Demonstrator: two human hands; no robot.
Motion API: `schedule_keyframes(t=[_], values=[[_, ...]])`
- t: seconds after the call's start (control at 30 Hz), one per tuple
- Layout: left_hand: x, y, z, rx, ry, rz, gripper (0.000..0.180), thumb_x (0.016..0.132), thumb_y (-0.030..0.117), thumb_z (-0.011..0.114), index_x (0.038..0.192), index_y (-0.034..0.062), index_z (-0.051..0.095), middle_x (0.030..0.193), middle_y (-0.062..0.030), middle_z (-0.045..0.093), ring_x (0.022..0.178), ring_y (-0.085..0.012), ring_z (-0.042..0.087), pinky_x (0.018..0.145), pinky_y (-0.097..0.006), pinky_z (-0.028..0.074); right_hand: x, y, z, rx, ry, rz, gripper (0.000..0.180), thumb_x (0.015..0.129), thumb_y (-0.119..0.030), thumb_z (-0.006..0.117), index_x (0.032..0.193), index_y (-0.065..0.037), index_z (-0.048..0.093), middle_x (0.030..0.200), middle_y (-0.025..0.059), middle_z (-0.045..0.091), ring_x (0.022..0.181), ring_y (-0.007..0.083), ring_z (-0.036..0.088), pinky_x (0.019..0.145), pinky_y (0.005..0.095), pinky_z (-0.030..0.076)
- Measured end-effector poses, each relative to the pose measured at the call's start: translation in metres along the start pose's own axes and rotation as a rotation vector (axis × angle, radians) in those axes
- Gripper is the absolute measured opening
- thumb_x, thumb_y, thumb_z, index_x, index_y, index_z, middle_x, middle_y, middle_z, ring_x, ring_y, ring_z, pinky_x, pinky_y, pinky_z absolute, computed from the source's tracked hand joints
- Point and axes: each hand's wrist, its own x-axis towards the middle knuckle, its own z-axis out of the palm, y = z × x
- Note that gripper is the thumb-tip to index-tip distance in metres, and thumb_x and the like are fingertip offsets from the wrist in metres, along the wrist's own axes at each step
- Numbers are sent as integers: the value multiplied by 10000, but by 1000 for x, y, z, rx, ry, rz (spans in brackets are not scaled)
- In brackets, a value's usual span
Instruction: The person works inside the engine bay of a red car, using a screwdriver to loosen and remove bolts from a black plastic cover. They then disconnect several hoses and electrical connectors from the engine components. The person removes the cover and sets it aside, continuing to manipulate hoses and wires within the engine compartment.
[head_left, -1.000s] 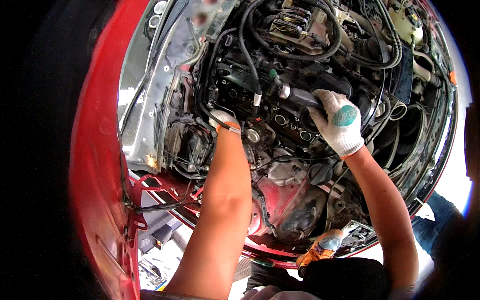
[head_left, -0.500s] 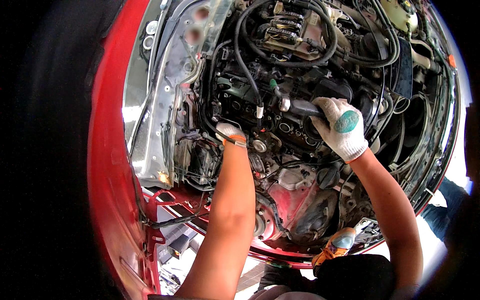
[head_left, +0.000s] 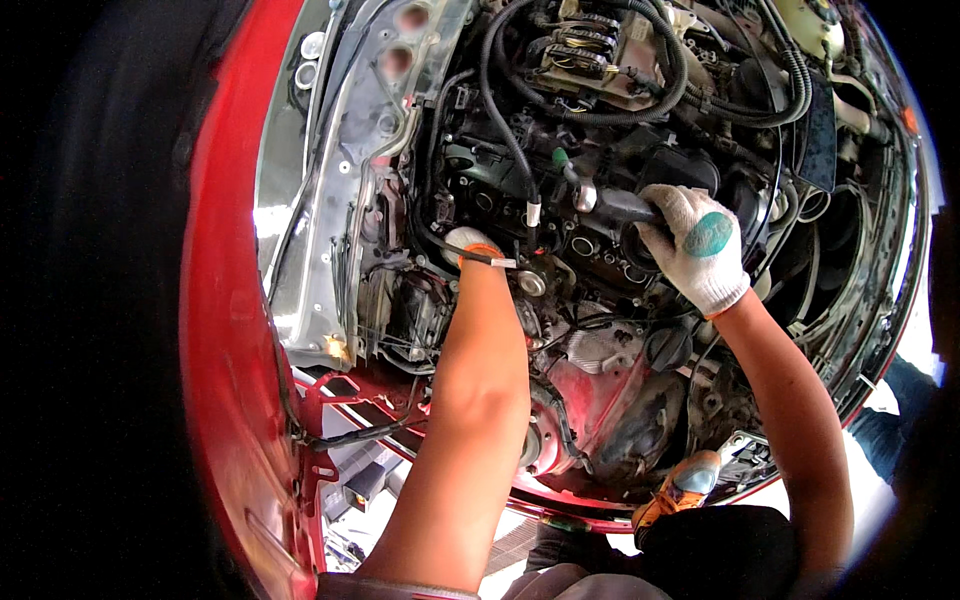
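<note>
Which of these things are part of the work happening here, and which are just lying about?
Apparently in the work:
right hand, gripping a black tube
left hand, grip hidden
engine

Apparently just around, untouched by hands:
black cable loop
dark box, lower left

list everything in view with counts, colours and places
engine: 1, mostly black, centre
tube: 1, black with silver end, right of centre
hose loop: 1, black, top centre
cap: 1, green, above-left of the tube
banded cables: 2, black and white, centre
reservoir: 1, pale yellow, top right
body panel: 1, red, left side
metal panel: 1, grey, left of the engine
shoe: 1, orange and grey, lower right
left hand: 1, white glove, orange cuff, partly hidden
right hand: 1, white glove, green print, gripping the tube
</note>
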Motion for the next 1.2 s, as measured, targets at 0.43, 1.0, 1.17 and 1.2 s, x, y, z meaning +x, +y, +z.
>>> schedule_keyframes(t=[0.43, 1.0, 1.17, 1.2], values=[[-5, -7, 0, 71, 15, 5, 505, 1036, 432, 449, 1332, 54, 606, 1276, -140, 650, 1136, -247, 627, 935, -444, 532, -1, 2, 3, -20, 8, -14, 318, 851, -229, 760, 1130, -106, 669, 955, 104, 713, 886, 327, 687, 779, 434, 556], [-6, 0, -5, 69, 55, -10, 522, 1053, 424, 415, 1367, 40, 577, 1310, -154, 635, 1171, -259, 621, 956, -457, 534, -2, 5, -1, 4, 36, -57, 302, 859, -237, 757, 1109, -92, 671, 934, 117, 713, 862, 346, 689, 755, 446, 560], [-14, -2, -8, 21, 102, -41, 527, 1058, 422, 405, 1377, 36, 569, 1320, -159, 631, 1181, -263, 620, 962, -461, 535, -1, 3, 3, 26, 56, -58, 288, 860, -233, 756, 1100, -100, 671, 933, 110, 714, 863, 343, 690, 754, 443, 558], [-15, -1, -7, 4, 113, -48, 528, 1059, 421, 403, 1379, 36, 567, 1322, -160, 630, 1183, -264, 620, 964, -462, 535, -1, 2, 4, 25, 54, -54, 283, 863, -230, 753, 1101, -101, 672, 934, 108, 714, 865, 343, 690, 758, 443, 557]])
